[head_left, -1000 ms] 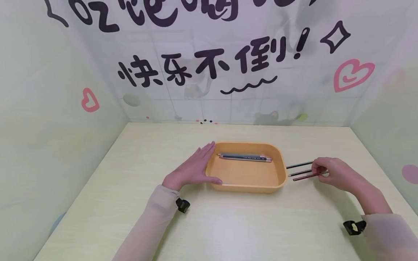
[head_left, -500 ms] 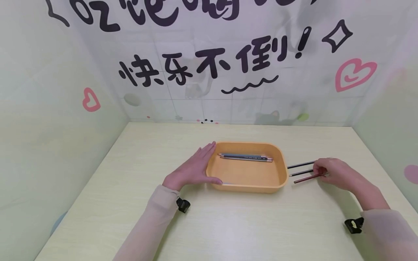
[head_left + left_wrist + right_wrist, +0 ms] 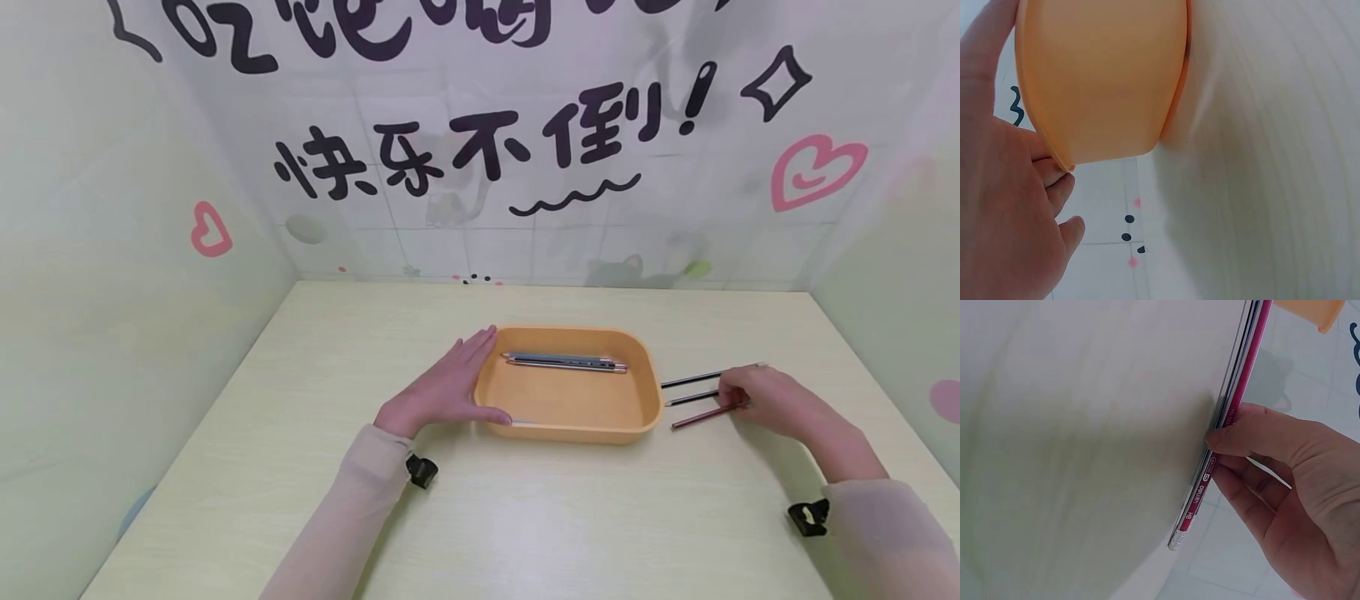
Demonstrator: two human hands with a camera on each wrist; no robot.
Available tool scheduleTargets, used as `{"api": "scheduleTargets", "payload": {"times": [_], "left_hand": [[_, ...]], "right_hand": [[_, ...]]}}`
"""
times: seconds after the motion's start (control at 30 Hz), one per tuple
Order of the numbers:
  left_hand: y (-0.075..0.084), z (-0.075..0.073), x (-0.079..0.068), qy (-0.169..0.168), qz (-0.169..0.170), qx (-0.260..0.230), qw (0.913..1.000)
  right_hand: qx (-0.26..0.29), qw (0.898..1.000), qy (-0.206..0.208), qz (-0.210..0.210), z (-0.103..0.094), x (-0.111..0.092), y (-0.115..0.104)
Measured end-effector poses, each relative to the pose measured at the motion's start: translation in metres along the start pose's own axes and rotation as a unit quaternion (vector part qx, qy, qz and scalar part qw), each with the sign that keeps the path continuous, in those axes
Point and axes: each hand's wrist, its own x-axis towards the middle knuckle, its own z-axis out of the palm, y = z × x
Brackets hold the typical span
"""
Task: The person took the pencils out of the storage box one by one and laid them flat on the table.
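Note:
My left hand [image 3: 447, 387] lies across the left end of an orange plastic tray [image 3: 570, 434], fingers extended to the far rim and thumb on the near rim. From the left wrist, the tray's outer wall [image 3: 1104, 81] shows, with fingertips at its rim. Inside the tray lie several pencils [image 3: 562, 362] along the back. To the right of the tray, my right hand [image 3: 768, 400] pinches a dark red pencil [image 3: 697, 418] between thumb and fingers, close over the table. In the right wrist view, the red pencil [image 3: 1194, 503] has an HB mark and a pale eraser end.
Two dark pencils [image 3: 690, 380] lie beside the red one, partly hidden by the right hand. The pale wood-grain table [image 3: 525, 517] ends at a back wall [image 3: 420, 250] with large black lettering. Side walls stand left and right.
The red pencil's left end has dropped slightly toward the near side, away from the dark pencils, as my right hand shifted a little. My left hand and the tray have stayed in place.

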Motion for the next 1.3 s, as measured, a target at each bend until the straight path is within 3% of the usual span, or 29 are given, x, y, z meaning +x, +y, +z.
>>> {"api": "scheduleTargets", "payload": {"times": [0.37, 0.7, 1.3], "left_hand": [[0.001, -0.001, 0.001, -0.003, -0.001, 0.009, 1.0000], [0.002, -0.002, 0.000, -0.006, -0.003, 0.001, 1.0000], [0.003, -0.003, -0.001, -0.005, -0.003, -0.001, 1.0000]], "right_hand": [[0.005, 1.000, -0.008, 0.000, -0.001, 0.001, -0.001], [0.014, 1.000, 0.026, 0.006, -0.007, 0.001, -0.008], [0.139, 0.987, 0.081, -0.003, -0.015, 0.009, -0.032]]}}
